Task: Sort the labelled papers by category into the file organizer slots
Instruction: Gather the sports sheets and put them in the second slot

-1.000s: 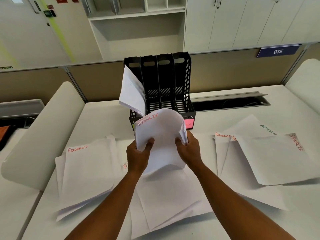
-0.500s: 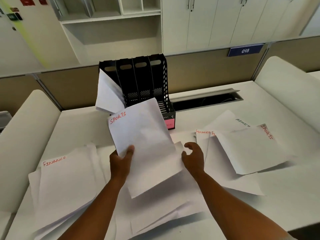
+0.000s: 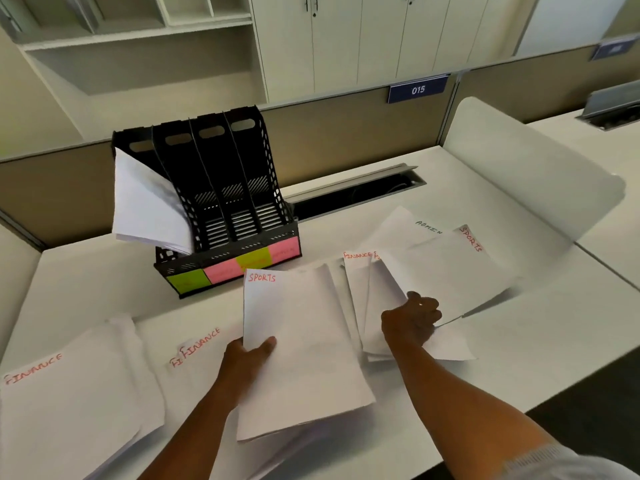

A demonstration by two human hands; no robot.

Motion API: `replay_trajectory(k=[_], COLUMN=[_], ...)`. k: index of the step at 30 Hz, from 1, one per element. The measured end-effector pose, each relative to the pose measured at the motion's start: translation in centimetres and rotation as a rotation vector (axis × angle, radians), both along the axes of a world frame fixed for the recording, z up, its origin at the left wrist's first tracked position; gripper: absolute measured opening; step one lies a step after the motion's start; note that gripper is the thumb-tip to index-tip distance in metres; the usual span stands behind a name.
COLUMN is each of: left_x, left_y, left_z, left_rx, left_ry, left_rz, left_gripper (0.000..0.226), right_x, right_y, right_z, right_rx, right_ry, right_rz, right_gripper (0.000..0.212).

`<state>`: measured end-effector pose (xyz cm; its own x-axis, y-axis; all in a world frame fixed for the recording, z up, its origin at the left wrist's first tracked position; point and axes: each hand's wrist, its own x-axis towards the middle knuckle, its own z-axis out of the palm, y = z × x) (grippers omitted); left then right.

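Note:
My left hand (image 3: pixel 247 356) grips the left edge of a stack of white sheets headed SPORTS (image 3: pixel 301 344), held low over the desk. My right hand (image 3: pixel 412 322) rests on the overlapping papers at the right, its fingers curled on the corner of a sheet headed SPORTS (image 3: pixel 450 271). Beneath that lie FINANCE sheets (image 3: pixel 358 282) and an ADMIN sheet (image 3: pixel 401 228). The black file organizer (image 3: pixel 221 202) stands at the back left with green and pink labels along its front. White papers (image 3: pixel 145 206) lean out of its leftmost slot; the other slots look empty.
More FINANCE sheets (image 3: pixel 69 403) are spread over the left of the white desk (image 3: pixel 519 358), with one (image 3: pixel 194 348) beside my left wrist. A cable trough (image 3: pixel 356 195) runs behind the organizer. Curved white dividers (image 3: pixel 526 168) border the desk.
The SPORTS stack has come down from in front of the organizer toward the desk. My right hand let go of it and moved right onto the overlapping papers.

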<state>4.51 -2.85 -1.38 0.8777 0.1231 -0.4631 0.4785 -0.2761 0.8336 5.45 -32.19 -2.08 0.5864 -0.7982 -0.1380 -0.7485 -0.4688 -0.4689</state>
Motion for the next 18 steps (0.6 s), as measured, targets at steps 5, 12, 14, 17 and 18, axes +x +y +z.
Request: replay_trajectory(k=[5,12,14,17,18], left_x=[-0.2,-0.4,-0.4,-0.4,-0.4], left_y=[-1.3,-1.9,-1.9,-1.9,-1.9], left_z=[-0.4,-0.7,-0.9,-1.2,-1.2], left_rx=[0.033,0.061,0.067,0.068,0.064], left_ry=[0.027,0.031,0.037,0.047,0.054], left_rz=[-0.049,-0.087,-0.094,-0.084,-0.078], left_gripper=[0.028,0.029,0.032,0.036,0.036], right_x=[0.0,0.3,0.4,0.4,0.4], right_y=[-1.3,-2.7,-3.0,-2.7,-2.4], right_z=[-1.0,-2.1,-2.2,-2.3,-2.1], right_rx=[-0.01,-0.052,-0.052,-0.052,-0.043], right_ry=[0.087,0.236,0.227,0.062,-0.049], right_rz=[-0.012,-0.036,-0.06,-0.063,-0.031], right_gripper=[0.041,0.025,0.023,0.021,0.019])
